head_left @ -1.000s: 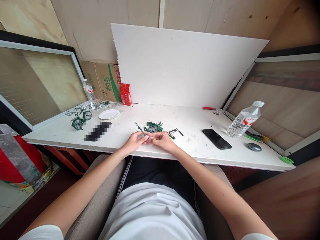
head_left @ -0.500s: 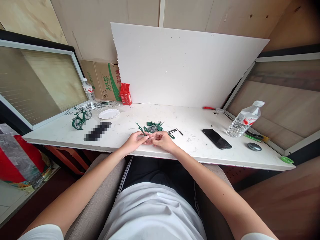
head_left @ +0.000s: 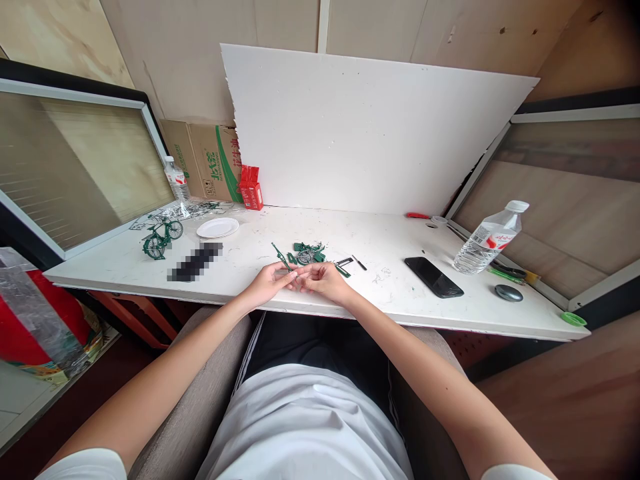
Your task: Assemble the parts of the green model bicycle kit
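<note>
My left hand point(head_left: 273, 283) is closed on a thin green model bicycle part point(head_left: 281, 256), which slants up and away from the fingertips. Its lower end is hidden by my fingers. My right hand point(head_left: 323, 280) meets the left at the fingertips in a pinch; whatever lies between those fingers is too small to make out. Just beyond the hands lies a pile of green bicycle parts point(head_left: 309, 253) with dark spoked wheels. A flat green frame piece point(head_left: 343, 271) and a small dark screwdriver-like tool point(head_left: 359, 263) lie right of it.
On the left stand a green model bicycle point(head_left: 159, 240), a white plate point(head_left: 218, 228) and a red box point(head_left: 251, 189). Toward the right are a phone point(head_left: 433, 277), a water bottle point(head_left: 489, 240), a dark oval object point(head_left: 509, 293) and a green cap point(head_left: 573, 320). A white board point(head_left: 370, 133) leans behind.
</note>
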A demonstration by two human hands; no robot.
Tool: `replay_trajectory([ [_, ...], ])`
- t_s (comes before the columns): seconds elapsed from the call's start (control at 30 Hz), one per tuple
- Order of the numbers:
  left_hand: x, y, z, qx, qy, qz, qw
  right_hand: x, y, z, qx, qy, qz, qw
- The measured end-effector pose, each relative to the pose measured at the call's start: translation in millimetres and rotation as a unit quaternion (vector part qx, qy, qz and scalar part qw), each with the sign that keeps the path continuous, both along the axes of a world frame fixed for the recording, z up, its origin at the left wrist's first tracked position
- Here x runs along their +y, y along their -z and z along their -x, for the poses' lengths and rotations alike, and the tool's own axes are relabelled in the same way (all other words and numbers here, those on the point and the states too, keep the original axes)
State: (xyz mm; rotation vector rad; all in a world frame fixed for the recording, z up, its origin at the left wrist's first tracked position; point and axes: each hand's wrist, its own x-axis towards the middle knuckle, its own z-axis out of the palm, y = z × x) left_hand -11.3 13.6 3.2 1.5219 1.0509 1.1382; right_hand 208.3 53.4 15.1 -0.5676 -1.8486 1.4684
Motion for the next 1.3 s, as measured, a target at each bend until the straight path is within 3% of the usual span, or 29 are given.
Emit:
replay_trajectory([
  [0.3,-5.3,-10.2,-3.7,0.003,-0.012,0.014,1.000,-1.8,-3.8,-0.8,-0.007,-0.004,-0.014,1.000],
  [0.8,-4.1,-5.4,-6.0,-0.016,-0.023,0.001,1.000,-7.6,-8.1,4.6,0.015,0.006,-0.019,1.000],
  [1.3,-2.0,-2.7,-7.4,-0.035,-0.017,-0.002,0.999,-4.1,-1.6,3.0,0.001,0.022,-0.026,0.999],
])
